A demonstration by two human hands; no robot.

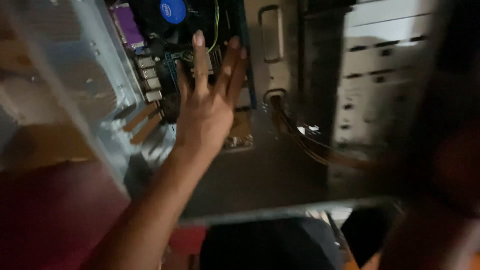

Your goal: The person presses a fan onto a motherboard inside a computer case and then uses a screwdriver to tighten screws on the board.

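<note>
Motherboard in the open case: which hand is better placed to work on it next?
Probably the left hand: it reaches into the computer case, fingers spread over the motherboard. The right hand is only a dark blur at the frame's right edge.

— Count at the bench? — One open computer case (107, 107), one circuit board (172, 70) inside it, one fan with a round blue sticker (173, 11).

— Hands? — One left hand (207, 107), fingers spread over the board. One bundle of wires (305, 145); strands blurred, uncounted. Metal port blocks (149, 77): three showed.
</note>
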